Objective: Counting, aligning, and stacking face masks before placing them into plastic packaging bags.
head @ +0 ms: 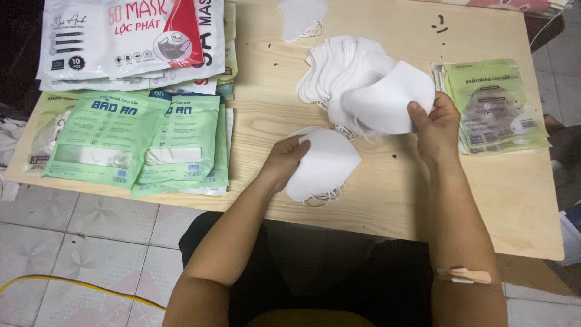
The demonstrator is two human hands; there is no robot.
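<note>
Two hands, each holding white face masks over a wooden table

The left hand (284,162) pinches a small stack of masks (322,165) at its left edge, thumb on top and fingers under, the stack lying near the table's (387,194) front edge with its long side running toward the far right. The right hand (437,126) clamps a single mask (387,102) by its right end, thumb pressed on top; it is lifted over the fanned pile of masks (339,69), pointing left. Green packets (130,145) lie at the left, more packets (493,109) at the right
</note>
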